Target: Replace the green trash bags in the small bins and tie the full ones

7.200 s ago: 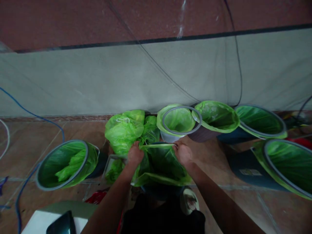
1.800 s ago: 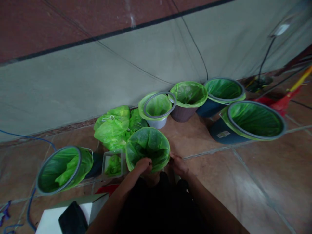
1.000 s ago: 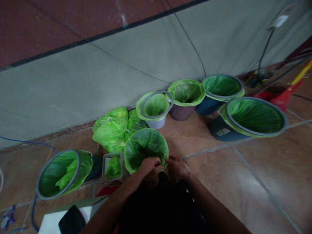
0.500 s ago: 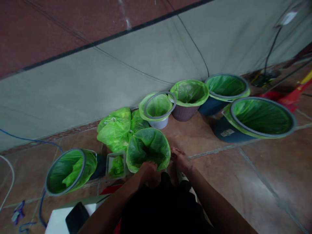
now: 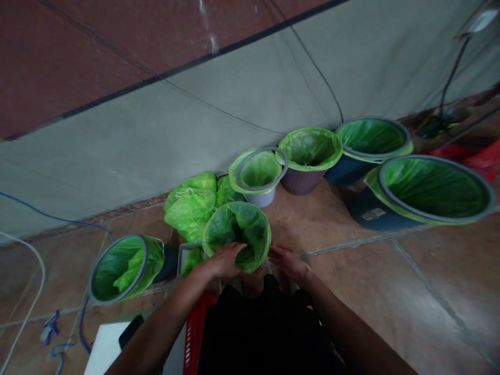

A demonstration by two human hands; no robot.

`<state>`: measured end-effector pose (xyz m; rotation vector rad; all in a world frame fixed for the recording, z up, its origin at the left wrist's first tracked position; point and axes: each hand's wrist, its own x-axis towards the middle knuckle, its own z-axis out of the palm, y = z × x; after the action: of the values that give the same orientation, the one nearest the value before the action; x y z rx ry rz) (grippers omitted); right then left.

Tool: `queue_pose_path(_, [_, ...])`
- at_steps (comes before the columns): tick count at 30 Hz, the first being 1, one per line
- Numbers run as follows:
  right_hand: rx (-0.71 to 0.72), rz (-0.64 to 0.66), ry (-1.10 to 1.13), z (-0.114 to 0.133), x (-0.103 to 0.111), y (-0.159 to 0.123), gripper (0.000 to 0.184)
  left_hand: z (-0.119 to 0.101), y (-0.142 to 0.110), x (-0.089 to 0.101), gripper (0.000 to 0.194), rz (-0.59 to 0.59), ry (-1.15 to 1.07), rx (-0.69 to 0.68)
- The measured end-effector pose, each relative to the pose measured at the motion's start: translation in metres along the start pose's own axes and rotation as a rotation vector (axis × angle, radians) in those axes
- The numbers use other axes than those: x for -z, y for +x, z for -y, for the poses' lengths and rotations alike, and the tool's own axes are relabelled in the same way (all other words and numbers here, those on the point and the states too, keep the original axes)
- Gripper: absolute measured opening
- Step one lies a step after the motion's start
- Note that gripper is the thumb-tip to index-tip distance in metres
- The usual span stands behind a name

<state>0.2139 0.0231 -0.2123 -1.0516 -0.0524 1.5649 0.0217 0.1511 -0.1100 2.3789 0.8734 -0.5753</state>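
Observation:
In front of my legs stands a round bin lined with a green plastic bag [image 5: 255, 221], its mouth facing up towards me. My left hand [image 5: 227, 259] lies over the liner's near left edge, thumb on the inner side and fingers closed on it. At the right side, my right hand [image 5: 289, 263] has its fingertips bent against the outer edge of the same liner. The bin's lower body is mostly hidden by the liner and my hands. Left of the bin, a small clear tray [image 5: 180, 260] holds crumpled green bags [image 5: 192, 259].
Several more lined bins stand along the wall: a pale one with a loose grey ring [image 5: 262, 198], a brown one [image 5: 300, 182] and dark blue ones [image 5: 385, 213]. Tied green bags [image 5: 191, 208] lie behind. A tipped lined bin [image 5: 96, 276], red basket [image 5: 193, 333] and white box [image 5: 103, 338] are left.
My left hand has moved left along the near edge of the liner, its thumb now showing inside. The bin's mouth has narrowed and turned slightly. The whole view has shifted a little.

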Motion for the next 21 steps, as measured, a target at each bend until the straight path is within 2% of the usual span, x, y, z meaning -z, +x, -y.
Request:
queue_pose_path(2, [-0.005, 0.011, -0.025, 0.000, -0.005, 0.000, 0.022, -0.015, 0.007, -0.001, 0.078, -0.039, -0.116, -0.026])
queue_pose_path(5, [-0.020, 0.037, -0.038, 0.000, -0.011, 0.000, 0.022, -0.031, 0.021, -0.010, 0.053, -0.086, -0.129, -0.005])
queue_pose_path(7, [-0.027, 0.035, -0.006, 0.000, -0.012, 0.002, 0.019, -0.035, 0.027, -0.018, 0.030, -0.122, -0.132, -0.002])
queue_pose_path(9, [-0.026, 0.020, 0.034, -0.001, -0.010, 0.003, 0.019, -0.033, 0.029, -0.023, 0.018, -0.159, -0.170, -0.019])
queue_pose_path(12, [-0.022, 0.014, 0.071, -0.004, -0.007, 0.006, 0.020, -0.026, 0.027, -0.026, 0.019, -0.173, -0.213, -0.008])
queue_pose_path(21, [-0.002, -0.099, 0.077, -0.017, -0.006, 0.012, 0.023, -0.007, 0.016, -0.033, 0.019, -0.096, -0.089, 0.202])
